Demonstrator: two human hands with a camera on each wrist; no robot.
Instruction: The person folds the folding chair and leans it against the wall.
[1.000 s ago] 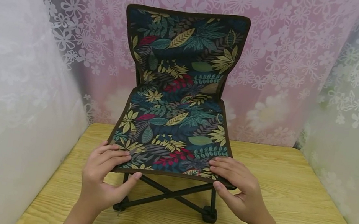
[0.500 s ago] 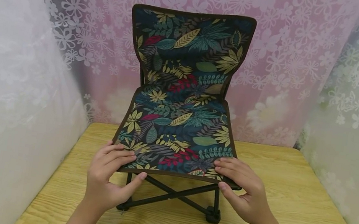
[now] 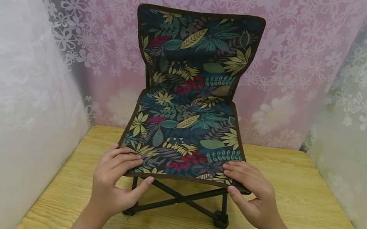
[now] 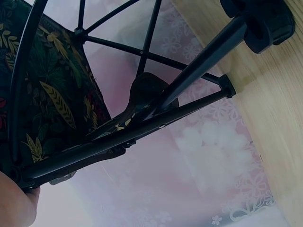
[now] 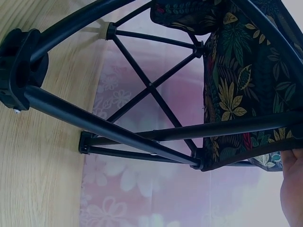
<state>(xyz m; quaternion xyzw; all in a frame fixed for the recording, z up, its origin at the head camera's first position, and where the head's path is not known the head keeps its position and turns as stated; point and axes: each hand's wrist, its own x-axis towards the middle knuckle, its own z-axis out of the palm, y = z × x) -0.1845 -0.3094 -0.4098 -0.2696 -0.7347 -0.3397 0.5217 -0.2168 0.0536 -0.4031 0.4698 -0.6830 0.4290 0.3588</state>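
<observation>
A folding chair (image 3: pixel 184 130) with dark leaf-print fabric and crossed black legs stands unfolded on the wooden table, its backrest upright at the rear. At the seat's front left corner, the left hand (image 3: pixel 116 179) rests its fingers on top of the fabric, with the thumb at the front edge. The right hand (image 3: pixel 254 196) lies the same way on the front right corner. In the left wrist view, part of the left hand (image 4: pixel 16 203) shows beside the black frame tubes (image 4: pixel 128 137). The right hand (image 5: pixel 292 187) touches the seat edge in the right wrist view.
The wooden table (image 3: pixel 297 210) extends around the chair. A pink floral curtain (image 3: pixel 283 66) hangs behind it, with a whitish sheet (image 3: pixel 24 86) on the left and a floral translucent one (image 3: pixel 364 118) on the right. Black straps hang near both wrists.
The chair has shifted slightly to the right in the head view. Both hands have moved along with it, staying on the front corners of the seat.
</observation>
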